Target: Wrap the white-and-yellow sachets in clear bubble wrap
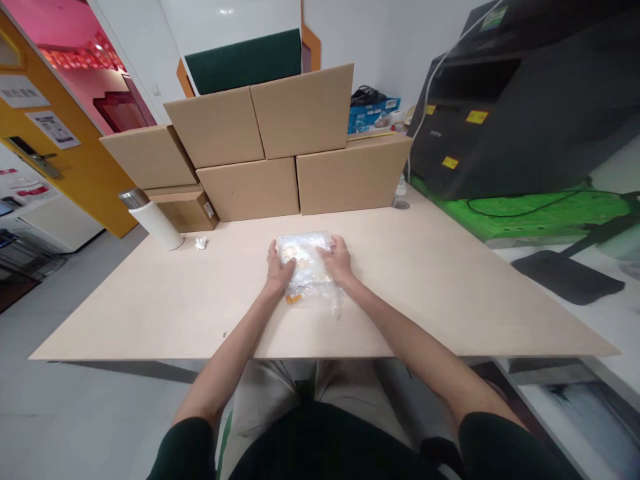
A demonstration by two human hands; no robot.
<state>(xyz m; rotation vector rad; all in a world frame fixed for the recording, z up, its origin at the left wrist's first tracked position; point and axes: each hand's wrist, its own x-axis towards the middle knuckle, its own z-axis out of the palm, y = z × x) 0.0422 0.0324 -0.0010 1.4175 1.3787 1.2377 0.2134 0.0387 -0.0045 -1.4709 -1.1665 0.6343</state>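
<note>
A flat packet in clear, crinkled plastic wrap (306,257) lies on the table in front of me, with pale yellowish patches showing through. Its loose plastic end hangs toward me, and an orange label (294,299) sits at that end's left corner. My left hand (279,268) grips the left side, thumb on top and fingers round the edge. On the opposite side, my right hand (338,259) holds the packet the same way, its thumb over the upper surface. What is inside the wrap cannot be made out clearly.
Cardboard boxes (247,190) stand stacked along the table's back edge. At the left are a white bottle with a metal cap (157,223) and a crumpled tissue (201,243). A small clear bottle (401,193) stands back right. A large black printer (500,120) rests beyond the right edge.
</note>
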